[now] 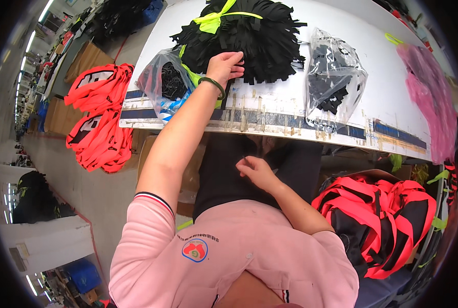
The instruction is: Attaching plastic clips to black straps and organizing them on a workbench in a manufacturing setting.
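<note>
A large bundle of black fabric strips (pixel 262 43), tied with a neon-yellow band (pixel 212 21), lies fanned out on the white table. My left hand (pixel 225 68), with a dark green bangle on its wrist, reaches to the bundle's near edge, thumb and fingers pinched at the strips. Over my lap, my right hand (pixel 259 173) is closed, thumb against fingers. Something small and dark seems to be at its fingertips, but I cannot make it out against my black trousers.
Clear plastic bags of black pieces stand on either side, left (pixel 171 82) and right (pixel 336 77). A pink plastic bag (pixel 429 87) hangs at the table's right end. Red-and-black strapped goods (pixel 378 215) fill a box at right; red bundles (pixel 100 118) sit at left.
</note>
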Tool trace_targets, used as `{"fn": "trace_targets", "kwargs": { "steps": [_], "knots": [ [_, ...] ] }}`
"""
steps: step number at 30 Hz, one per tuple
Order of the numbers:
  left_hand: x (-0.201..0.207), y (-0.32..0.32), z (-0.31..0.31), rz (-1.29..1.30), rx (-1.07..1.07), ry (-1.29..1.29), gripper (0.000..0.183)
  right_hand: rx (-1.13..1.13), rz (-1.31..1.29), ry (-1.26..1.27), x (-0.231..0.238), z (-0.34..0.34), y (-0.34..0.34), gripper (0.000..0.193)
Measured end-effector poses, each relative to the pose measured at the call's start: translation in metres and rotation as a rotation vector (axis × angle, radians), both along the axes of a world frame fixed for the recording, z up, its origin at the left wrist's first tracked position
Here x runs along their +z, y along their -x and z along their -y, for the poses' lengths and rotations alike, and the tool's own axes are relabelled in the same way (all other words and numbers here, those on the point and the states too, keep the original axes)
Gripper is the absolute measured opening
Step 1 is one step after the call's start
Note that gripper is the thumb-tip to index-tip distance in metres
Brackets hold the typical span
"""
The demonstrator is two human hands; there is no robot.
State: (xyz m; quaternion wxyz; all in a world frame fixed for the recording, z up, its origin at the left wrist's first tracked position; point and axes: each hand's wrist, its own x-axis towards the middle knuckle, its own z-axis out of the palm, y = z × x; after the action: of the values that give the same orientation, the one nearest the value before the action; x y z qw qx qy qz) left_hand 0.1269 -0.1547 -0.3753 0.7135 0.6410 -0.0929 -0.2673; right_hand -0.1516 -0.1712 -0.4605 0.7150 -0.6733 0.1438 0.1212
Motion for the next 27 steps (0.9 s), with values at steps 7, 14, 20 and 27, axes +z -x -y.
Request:
{"fn": "trace_targets", "kwargs": {
  "steps": [7, 14, 20, 27],
  "knots": [
    [-0.009, 0.002, -0.013, -0.247, -0.042, 0.21, 0.024, -0.003, -0.017, -0.008, 0.002, 0.001, 0.001, 0.016],
    [-0.021, 0.073, -0.062, -0.352, -0.234, 0.296, 0.011, -0.219, -0.044, -0.235, 0.021, 0.024, -0.014, 0.02],
    [-0.041, 0.171, -0.117, -0.336, -0.389, -0.023, 0.01, -0.184, 0.103, -0.454, 0.052, 0.048, -0.057, 0.022],
    [-0.077, 0.181, -0.185, -0.267, -0.741, -0.376, 0.013, -0.461, 0.311, -0.488, 0.089, 0.067, -0.068, 0.011]
  ]
}}
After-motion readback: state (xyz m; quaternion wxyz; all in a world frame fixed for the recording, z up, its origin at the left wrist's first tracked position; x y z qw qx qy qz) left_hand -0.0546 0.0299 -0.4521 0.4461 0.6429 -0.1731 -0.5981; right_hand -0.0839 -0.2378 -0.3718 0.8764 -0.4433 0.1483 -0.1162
